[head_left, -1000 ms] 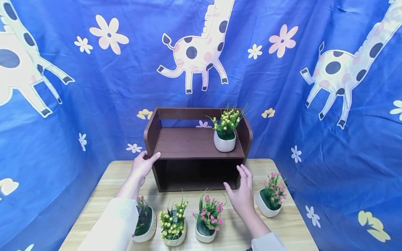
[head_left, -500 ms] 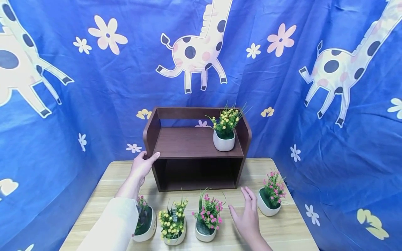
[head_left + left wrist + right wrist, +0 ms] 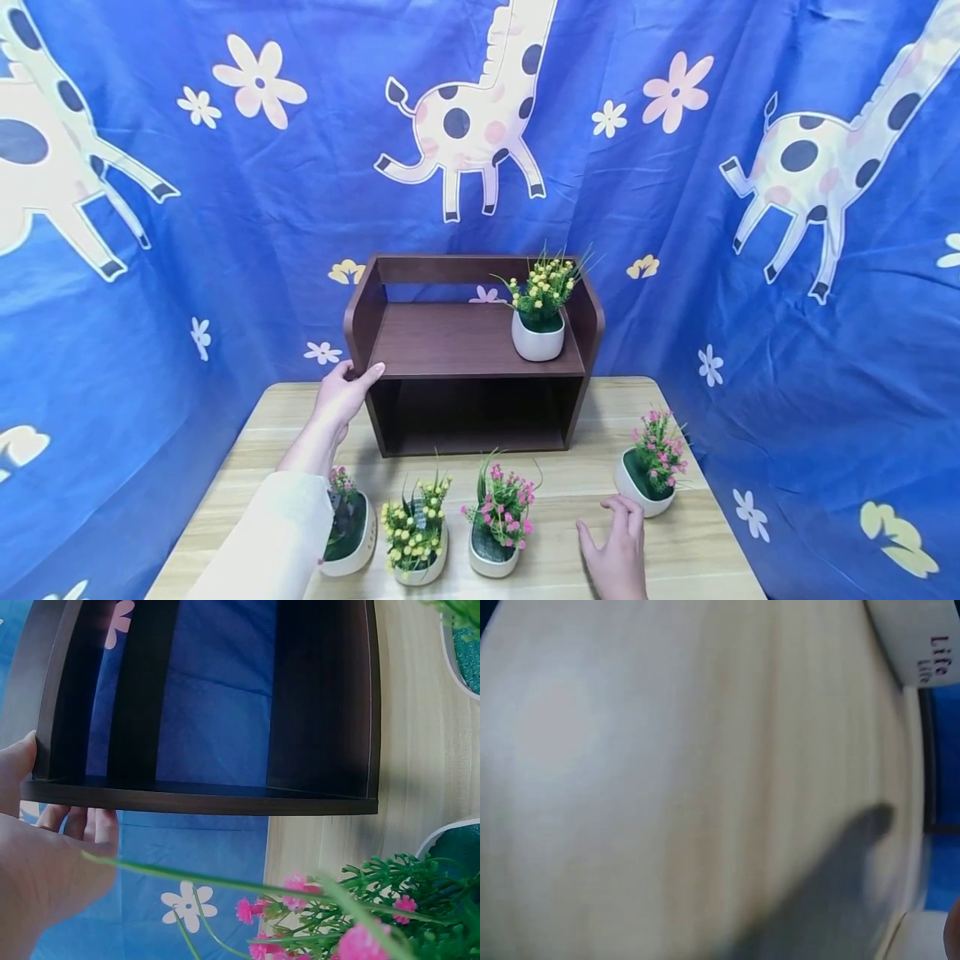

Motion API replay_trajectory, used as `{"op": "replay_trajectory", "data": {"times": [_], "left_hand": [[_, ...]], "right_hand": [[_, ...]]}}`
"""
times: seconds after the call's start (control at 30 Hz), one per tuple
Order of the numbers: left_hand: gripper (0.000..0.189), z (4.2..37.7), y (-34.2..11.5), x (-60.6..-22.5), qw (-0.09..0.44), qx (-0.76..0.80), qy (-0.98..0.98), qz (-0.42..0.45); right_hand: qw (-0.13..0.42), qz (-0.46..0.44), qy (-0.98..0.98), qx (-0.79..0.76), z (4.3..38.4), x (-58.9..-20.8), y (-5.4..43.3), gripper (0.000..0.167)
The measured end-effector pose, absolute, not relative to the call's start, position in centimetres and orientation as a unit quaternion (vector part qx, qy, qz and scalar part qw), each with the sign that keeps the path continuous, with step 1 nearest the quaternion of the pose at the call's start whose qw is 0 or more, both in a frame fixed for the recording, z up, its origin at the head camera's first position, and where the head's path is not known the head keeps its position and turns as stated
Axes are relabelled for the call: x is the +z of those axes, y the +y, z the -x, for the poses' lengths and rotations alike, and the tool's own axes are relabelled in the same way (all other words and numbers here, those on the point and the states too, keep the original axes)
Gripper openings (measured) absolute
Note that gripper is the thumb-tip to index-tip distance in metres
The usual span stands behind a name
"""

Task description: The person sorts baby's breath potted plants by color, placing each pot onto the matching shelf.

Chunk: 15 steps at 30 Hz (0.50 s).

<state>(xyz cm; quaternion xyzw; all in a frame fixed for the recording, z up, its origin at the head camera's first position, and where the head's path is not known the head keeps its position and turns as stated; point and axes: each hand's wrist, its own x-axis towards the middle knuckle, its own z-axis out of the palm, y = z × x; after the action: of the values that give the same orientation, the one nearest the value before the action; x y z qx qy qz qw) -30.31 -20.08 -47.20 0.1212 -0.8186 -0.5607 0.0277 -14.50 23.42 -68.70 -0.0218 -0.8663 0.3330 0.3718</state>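
My left hand (image 3: 347, 395) grips the left side of a dark brown two-tier shelf (image 3: 450, 337). In the left wrist view its thumb lies on the front of the shelf board (image 3: 202, 801) and the fingers curl behind. Over the table, my right hand (image 3: 617, 546) holds nothing, its fingers loosely bent. Just beyond its fingertips stands a white pot of pink flowers (image 3: 651, 479). The right wrist view, blurred, has a white pot with "Life" lettering (image 3: 922, 641) and a fingertip at the lower right edge. A white pot of yellow flowers (image 3: 538, 333) stands on the shelf's upper right.
Along the front of the wooden table (image 3: 247, 467) stand a partly sleeve-hidden pink potted plant (image 3: 352, 537), a yellow one (image 3: 420, 542) and another pink one (image 3: 495, 529). A blue giraffe-print curtain (image 3: 315, 200) surrounds the back and sides.
My right hand has drawn back from the shelf's lower right front, moving down and to the right toward the rightmost pink potted plant. The left hand keeps its grip on the shelf.
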Motion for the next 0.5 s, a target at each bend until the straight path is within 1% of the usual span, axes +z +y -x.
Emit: {"op": "replay_trajectory", "data": {"times": [0.1,0.2,0.3,0.5], "left_hand": [[0.078,30.2,-20.0,-47.2,0.022,-0.567,-0.815,-0.118],[0.078,30.1,-19.9,-47.0,0.020,-0.569,-0.814,-0.118],[0.077,30.1,-19.8,-46.9,0.019,-0.570,-0.812,-0.120],[0.078,30.1,-20.0,-46.9,0.018,-0.569,-0.813,-0.121]], "right_hand": [[0.370,0.058,-0.867,0.328,14.0,-69.5,24.1,0.066],[0.357,0.095,-0.866,0.336,13.5,-69.8,24.8,0.062],[0.337,0.133,-0.863,0.351,13.2,-69.6,25.7,0.057],[0.291,0.190,-0.860,0.374,12.8,-68.6,27.7,0.053]]}}
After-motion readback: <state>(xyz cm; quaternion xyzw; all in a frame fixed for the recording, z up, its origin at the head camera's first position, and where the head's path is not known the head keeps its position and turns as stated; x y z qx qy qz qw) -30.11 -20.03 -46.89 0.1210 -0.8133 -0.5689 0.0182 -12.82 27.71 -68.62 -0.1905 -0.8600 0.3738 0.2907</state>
